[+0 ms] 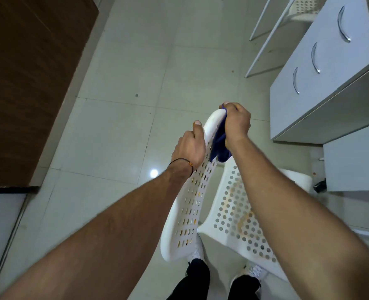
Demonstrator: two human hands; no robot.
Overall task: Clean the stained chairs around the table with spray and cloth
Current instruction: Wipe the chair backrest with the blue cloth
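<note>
A white perforated plastic chair [186,213] stands below me, its backrest rising toward the camera and its seat [237,215] carrying orange-brown stains. My left hand [190,148] grips the left edge of the backrest near its top. My right hand [236,124] is closed on a blue cloth [219,146] and presses it against the top of the backrest. The cloth hangs down the inner face of the backrest. No spray bottle is in view.
A grey drawer unit [322,83] with curved metal handles stands close on the right. Another white chair's legs [263,35] are at the top right. A dark wooden table [27,83] fills the left. My shoes [255,271] are under the chair on the tiled floor.
</note>
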